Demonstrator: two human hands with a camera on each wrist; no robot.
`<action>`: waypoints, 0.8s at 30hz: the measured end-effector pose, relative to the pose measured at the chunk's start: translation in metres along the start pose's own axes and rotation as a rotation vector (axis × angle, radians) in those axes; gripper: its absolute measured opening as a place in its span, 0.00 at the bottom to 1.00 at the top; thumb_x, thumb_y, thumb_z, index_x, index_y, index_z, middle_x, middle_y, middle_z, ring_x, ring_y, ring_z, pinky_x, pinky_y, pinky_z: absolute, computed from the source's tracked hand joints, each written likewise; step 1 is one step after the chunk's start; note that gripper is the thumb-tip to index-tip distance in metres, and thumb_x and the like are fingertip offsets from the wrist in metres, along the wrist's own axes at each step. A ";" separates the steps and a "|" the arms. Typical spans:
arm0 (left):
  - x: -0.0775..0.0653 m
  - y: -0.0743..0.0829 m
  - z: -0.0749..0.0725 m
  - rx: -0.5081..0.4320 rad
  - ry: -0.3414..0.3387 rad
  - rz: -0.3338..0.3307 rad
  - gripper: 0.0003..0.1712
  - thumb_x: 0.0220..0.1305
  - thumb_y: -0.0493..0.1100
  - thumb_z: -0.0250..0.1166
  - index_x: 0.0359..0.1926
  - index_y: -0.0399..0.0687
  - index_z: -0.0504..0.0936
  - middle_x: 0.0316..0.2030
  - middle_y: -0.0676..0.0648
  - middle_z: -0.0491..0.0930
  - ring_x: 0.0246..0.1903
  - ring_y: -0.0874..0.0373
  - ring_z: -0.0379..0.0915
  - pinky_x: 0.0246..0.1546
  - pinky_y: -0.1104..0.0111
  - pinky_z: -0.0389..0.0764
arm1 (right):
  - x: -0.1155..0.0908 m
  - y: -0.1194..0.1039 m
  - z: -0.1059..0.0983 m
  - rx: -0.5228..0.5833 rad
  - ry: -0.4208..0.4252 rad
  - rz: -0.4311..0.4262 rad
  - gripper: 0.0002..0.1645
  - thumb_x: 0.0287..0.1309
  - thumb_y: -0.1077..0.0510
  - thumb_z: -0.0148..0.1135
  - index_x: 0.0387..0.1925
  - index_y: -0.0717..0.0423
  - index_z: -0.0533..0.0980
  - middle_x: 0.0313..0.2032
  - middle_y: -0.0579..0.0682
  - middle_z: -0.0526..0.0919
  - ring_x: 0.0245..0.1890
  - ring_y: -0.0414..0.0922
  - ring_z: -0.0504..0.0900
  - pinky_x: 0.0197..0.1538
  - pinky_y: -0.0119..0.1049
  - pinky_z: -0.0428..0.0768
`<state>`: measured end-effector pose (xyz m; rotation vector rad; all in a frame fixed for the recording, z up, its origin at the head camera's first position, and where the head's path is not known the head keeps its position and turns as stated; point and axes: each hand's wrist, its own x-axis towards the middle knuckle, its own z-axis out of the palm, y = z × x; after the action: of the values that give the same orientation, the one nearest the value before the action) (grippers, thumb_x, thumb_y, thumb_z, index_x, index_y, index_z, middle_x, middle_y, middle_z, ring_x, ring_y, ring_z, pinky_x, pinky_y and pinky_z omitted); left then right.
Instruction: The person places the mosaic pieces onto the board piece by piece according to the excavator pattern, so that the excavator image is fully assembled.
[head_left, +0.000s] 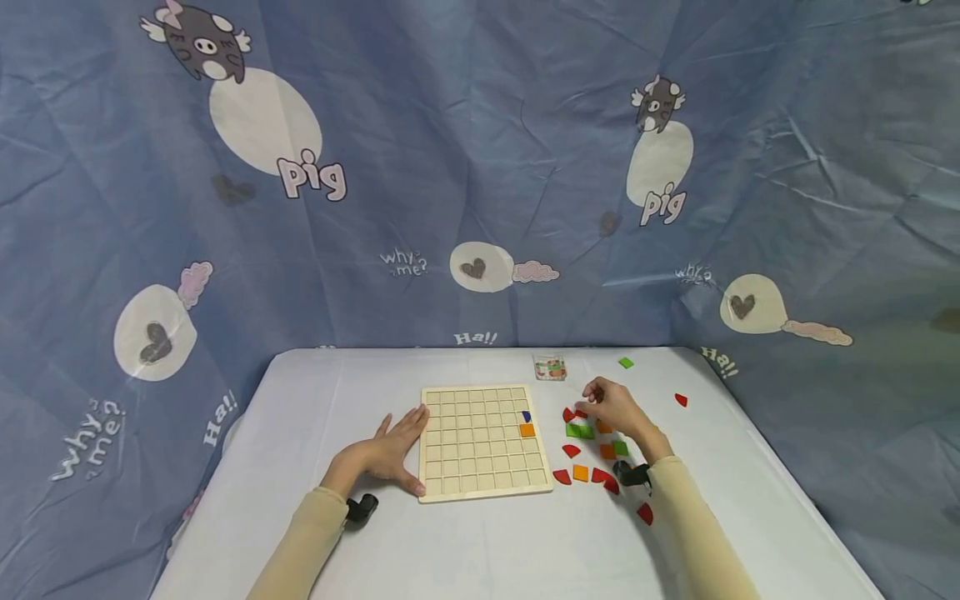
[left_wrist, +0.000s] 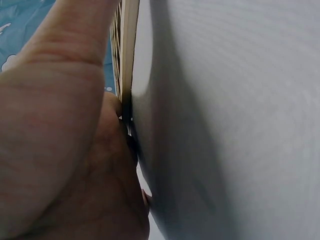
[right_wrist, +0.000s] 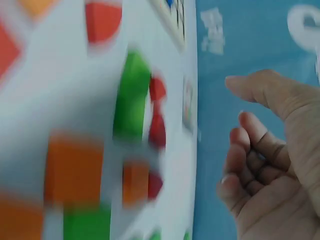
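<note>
A pale wooden grid board [head_left: 468, 462] lies on the white table. My left hand [head_left: 384, 456] rests against its left edge, thumb near the front corner and fingers spread farther up. A blue quarter-round piece [head_left: 527, 417] and an orange square [head_left: 528, 431] occupy cells at the board's right side. Above the loose pieces right of the board hovers my right hand [head_left: 618, 411]. In the right wrist view its thumb [right_wrist: 260, 89] stands apart from the loosely bent fingers, with nothing between them. Below it are green squares [head_left: 576, 431] and red quarter-round pieces [right_wrist: 157, 129].
More orange squares [head_left: 581, 472] and red quarter-rounds [head_left: 646, 513] lie scattered on the right. A small clear packet with coloured print [head_left: 551, 367] lies behind them. One green square [head_left: 626, 362] and one red piece [head_left: 681, 400] lie farther off. A blue patterned cloth [head_left: 480, 167] hangs around the table.
</note>
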<state>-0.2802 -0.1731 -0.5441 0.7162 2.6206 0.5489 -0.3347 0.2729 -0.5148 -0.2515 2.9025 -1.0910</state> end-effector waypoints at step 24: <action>-0.001 0.001 -0.002 -0.003 0.003 0.011 0.82 0.33 0.72 0.75 0.75 0.38 0.37 0.77 0.40 0.31 0.76 0.45 0.27 0.72 0.42 0.27 | -0.012 0.070 -0.036 -0.134 -0.026 0.327 0.24 0.54 0.47 0.68 0.40 0.63 0.71 0.33 0.54 0.75 0.32 0.46 0.72 0.32 0.34 0.72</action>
<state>-0.2797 -0.1735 -0.5418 0.7295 2.6198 0.5568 -0.3361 0.3500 -0.5344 0.1999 2.8574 -0.8359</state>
